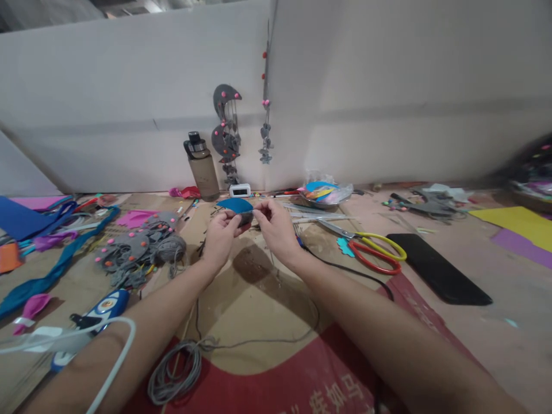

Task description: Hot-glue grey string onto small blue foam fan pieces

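In the head view my left hand (pixel 222 233) pinches a small dark grey felt piece (pixel 246 218) between thumb and fingers. My right hand (pixel 275 227) meets its right edge, thumb and fingertips pressed together; what lies between them is too small to make out. A blue leaf-shaped piece (pixel 235 204) shows just behind the fingers; whether it is touched cannot be told. Grey yarn (pixel 267 340) trails over the cardboard (pixel 224 316) below the hands and ends in a loose coil (pixel 176 371) near the front.
Scissors with red and yellow handles (pixel 375 253) and a black phone (pixel 437 269) lie to the right. Grey felt pieces with pink dots (pixel 142 247) are heaped at left, near a blue glue gun (pixel 107 305). A bottle (pixel 203 172) stands by the white wall, where felt garlands (pixel 226 126) hang.
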Demonstrator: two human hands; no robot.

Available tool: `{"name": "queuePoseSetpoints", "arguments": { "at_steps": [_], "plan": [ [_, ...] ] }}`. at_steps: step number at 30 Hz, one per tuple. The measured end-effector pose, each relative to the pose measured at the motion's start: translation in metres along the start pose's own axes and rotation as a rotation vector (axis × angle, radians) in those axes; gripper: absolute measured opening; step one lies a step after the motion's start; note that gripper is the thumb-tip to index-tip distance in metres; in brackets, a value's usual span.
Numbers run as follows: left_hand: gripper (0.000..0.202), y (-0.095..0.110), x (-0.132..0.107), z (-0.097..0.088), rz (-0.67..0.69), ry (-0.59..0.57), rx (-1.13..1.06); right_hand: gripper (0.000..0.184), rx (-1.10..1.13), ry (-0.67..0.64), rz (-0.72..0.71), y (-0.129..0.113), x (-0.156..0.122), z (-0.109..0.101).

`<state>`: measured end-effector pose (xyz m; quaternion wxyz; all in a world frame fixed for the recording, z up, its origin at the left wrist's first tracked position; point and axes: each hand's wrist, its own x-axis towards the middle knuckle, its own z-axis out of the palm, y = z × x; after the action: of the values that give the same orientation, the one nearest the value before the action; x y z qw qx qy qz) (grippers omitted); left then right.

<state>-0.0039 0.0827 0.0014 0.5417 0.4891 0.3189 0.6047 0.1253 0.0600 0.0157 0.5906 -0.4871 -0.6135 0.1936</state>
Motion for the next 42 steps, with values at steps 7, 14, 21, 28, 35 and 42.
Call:
{"name": "queuePoseSetpoints", "arguments": {
  "at_steps": [7,14,21,28,35,42],
  "plan": [
    [0.020,0.008,-0.004,0.006,-0.072,0.043,-0.078,0.008,-0.124,0.040,-0.086,0.002,0.001,-0.006],
    [0.019,0.008,-0.007,0.008,-0.114,0.043,-0.149,0.008,-0.199,0.029,-0.128,0.008,0.004,-0.008],
    [0.017,0.005,-0.005,0.005,-0.141,0.015,-0.196,0.012,-0.103,0.001,-0.049,0.011,0.005,-0.006],
    [0.017,0.005,-0.004,0.004,-0.162,0.019,-0.219,0.016,0.045,-0.025,0.102,0.018,0.008,-0.002],
    [0.017,0.005,-0.002,0.002,-0.209,0.021,-0.240,0.017,0.085,-0.082,0.136,0.012,0.009,-0.005],
    [0.013,0.002,0.001,-0.002,-0.235,0.060,-0.247,0.019,0.137,-0.172,0.206,0.011,0.011,-0.005]
  ]
}}
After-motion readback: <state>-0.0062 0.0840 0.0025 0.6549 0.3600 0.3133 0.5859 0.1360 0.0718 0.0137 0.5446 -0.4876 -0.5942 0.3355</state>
